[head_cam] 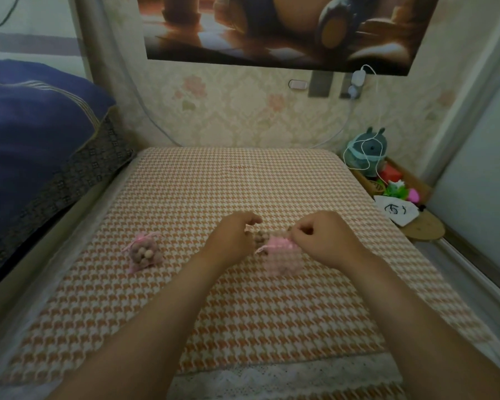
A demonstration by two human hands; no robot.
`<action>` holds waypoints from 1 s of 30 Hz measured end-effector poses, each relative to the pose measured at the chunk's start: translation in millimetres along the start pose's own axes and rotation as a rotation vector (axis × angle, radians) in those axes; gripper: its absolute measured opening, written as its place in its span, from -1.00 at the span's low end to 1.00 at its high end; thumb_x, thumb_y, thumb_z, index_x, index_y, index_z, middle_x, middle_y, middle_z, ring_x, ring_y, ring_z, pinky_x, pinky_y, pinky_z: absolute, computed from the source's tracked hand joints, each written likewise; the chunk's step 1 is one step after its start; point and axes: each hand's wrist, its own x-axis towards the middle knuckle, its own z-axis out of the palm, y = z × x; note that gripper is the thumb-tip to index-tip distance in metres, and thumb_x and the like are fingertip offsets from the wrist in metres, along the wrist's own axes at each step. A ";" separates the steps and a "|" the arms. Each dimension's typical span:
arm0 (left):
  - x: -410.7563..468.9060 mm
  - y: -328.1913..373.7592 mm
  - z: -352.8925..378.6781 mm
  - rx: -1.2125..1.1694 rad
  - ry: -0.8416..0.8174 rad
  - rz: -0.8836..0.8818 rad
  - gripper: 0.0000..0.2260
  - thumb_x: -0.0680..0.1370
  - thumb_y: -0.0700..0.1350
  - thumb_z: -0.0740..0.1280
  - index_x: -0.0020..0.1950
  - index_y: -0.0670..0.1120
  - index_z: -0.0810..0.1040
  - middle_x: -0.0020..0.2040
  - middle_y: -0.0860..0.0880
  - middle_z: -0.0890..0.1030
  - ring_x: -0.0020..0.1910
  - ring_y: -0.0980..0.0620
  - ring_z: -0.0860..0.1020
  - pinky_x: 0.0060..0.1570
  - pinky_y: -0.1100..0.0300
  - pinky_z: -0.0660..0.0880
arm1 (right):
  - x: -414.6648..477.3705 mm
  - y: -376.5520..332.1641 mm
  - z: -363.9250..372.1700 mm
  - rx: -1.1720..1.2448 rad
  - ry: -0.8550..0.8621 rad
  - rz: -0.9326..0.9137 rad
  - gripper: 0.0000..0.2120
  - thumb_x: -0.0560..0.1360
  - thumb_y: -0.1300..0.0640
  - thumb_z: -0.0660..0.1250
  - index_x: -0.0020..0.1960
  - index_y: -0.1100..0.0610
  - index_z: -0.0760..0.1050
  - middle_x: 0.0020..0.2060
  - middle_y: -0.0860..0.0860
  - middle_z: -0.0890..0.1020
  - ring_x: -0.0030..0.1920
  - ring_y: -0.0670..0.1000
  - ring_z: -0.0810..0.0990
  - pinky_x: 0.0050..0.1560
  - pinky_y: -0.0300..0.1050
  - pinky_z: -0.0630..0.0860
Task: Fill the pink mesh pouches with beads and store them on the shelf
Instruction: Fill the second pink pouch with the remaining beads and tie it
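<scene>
Right hand (321, 241) pinches pouch (282, 256), well inside tablecloth (243, 183) edges.

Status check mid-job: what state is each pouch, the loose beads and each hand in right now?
left pouch: full of beads, drawn shut, lying untouched on the cloth.
right pouch: lying on the cloth, top held; contents unclear.
loose beads: small heap on the cloth between the hands.
left hand: fingers curled beside the loose beads; whether it holds any is unclear.
right hand: pinches the right pouch's top.
</scene>
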 end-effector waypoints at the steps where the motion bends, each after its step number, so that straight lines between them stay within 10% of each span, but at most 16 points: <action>1: 4.3 -2.6 6.4 0.054 -0.029 0.030 -0.66 0.56 -0.21 0.27 0.32 0.02 0.53 0.31 0.02 0.52 0.31 0.02 0.45 0.29 0.13 0.41 | -0.7 4.7 -1.8 -0.002 0.010 0.010 -0.65 0.49 0.06 0.31 -0.41 0.22 0.46 -0.50 0.13 0.53 -0.51 0.07 0.43 -0.38 0.12 0.52; 7: 28.1 -4.0 44.8 0.273 -0.204 0.237 -0.45 0.54 0.21 0.25 0.51 0.13 0.28 0.55 -0.02 0.24 0.53 -0.07 0.16 0.48 -0.09 0.18 | 0.1 35.2 -14.8 -0.033 0.095 0.069 -0.59 0.39 -0.11 0.20 -0.35 0.20 0.59 -0.39 0.13 0.65 -0.33 0.17 0.62 -0.35 0.09 0.59; 10: 45.1 -0.6 70.3 0.312 -0.230 0.317 -0.47 0.52 0.12 0.22 0.50 0.12 0.30 0.57 -0.04 0.22 0.54 -0.08 0.15 0.47 -0.10 0.20 | 2.0 43.4 -17.7 -0.044 0.120 0.073 -0.60 0.40 -0.11 0.21 -0.28 0.18 0.64 -0.42 0.10 0.63 -0.35 0.13 0.60 -0.34 0.12 0.56; 17: 65.8 3.8 78.2 0.388 -0.064 0.500 -0.76 0.44 0.06 0.17 -0.17 -0.08 0.51 -0.15 -0.05 0.52 -0.15 -0.07 0.48 -0.26 0.04 0.46 | 9.9 45.8 -7.9 -0.064 0.091 0.071 -0.68 0.50 0.02 0.29 -0.31 0.20 0.61 -0.46 0.13 0.57 -0.43 0.13 0.51 -0.40 0.07 0.49; 30: 2.0 -55.3 20.0 0.403 -0.012 0.322 -0.69 0.53 0.08 0.10 -0.08 -0.09 0.53 -0.16 -0.08 0.53 -0.16 -0.10 0.50 -0.12 0.00 0.49 | 20.0 -17.2 18.3 0.043 0.064 0.004 -0.62 0.53 -0.01 0.28 -0.36 0.20 0.52 -0.51 0.11 0.52 -0.48 0.15 0.45 -0.38 0.08 0.53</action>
